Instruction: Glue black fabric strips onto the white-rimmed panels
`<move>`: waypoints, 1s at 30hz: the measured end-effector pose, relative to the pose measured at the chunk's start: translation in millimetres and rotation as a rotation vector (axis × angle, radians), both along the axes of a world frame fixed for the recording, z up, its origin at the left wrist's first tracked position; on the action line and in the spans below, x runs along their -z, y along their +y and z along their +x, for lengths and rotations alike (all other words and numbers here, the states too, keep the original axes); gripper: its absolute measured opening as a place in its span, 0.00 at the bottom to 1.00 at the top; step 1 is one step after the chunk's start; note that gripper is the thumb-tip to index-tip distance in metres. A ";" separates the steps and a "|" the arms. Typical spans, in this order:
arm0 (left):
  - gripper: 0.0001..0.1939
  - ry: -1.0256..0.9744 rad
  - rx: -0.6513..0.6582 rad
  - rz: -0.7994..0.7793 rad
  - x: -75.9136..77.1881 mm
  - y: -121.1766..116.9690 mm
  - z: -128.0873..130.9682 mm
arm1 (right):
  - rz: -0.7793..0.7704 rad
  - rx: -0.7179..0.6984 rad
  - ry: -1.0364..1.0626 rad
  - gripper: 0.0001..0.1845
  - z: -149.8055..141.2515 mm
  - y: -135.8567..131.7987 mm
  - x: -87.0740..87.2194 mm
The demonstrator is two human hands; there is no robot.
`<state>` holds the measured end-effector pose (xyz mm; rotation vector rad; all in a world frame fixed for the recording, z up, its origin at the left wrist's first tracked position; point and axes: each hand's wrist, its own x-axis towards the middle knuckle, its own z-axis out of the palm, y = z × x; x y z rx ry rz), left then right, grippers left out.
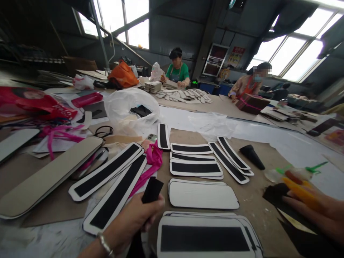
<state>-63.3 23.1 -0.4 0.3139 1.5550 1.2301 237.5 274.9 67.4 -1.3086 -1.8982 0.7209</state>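
My left hand point(139, 211), with a bracelet at its wrist, is closed around a black strip point(152, 190) whose end stands up above the thumb. More black material hangs beneath that hand. Beside it lie white pieces with black strips on them point(120, 190). In front are a plain white piece stack point(202, 194) and a larger stack with a black panel point(204, 239). My right hand point(317, 211), blurred at the right edge, has a yellow-orange thing point(303, 190) at its curled fingers; its kind is unclear. Dark sheets point(303, 233) lie under it, close to a green-tipped bottle point(303, 173).
Brown cardboard point(258, 200) covers the near table. A black cone-shaped object point(252, 156) lies right of more strip pieces point(195, 167). Long beige boards point(53, 175), pink ribbon point(150, 161) and a white plastic bag point(131, 107) are left. Two people work across the table.
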 end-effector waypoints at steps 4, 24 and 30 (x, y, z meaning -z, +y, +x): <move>0.20 0.099 -0.014 -0.058 26.6 32.4 -5.2 | -0.071 -0.422 -0.488 0.14 -48.2 -12.5 27.2; 0.02 0.005 0.099 -0.146 36.6 63.2 -2.8 | -0.375 -0.990 -0.752 0.08 -198.1 -46.7 73.5; 0.03 -0.001 0.090 -0.149 38.6 64.6 -1.0 | -0.365 -0.991 -0.776 0.09 -200.0 -47.4 78.1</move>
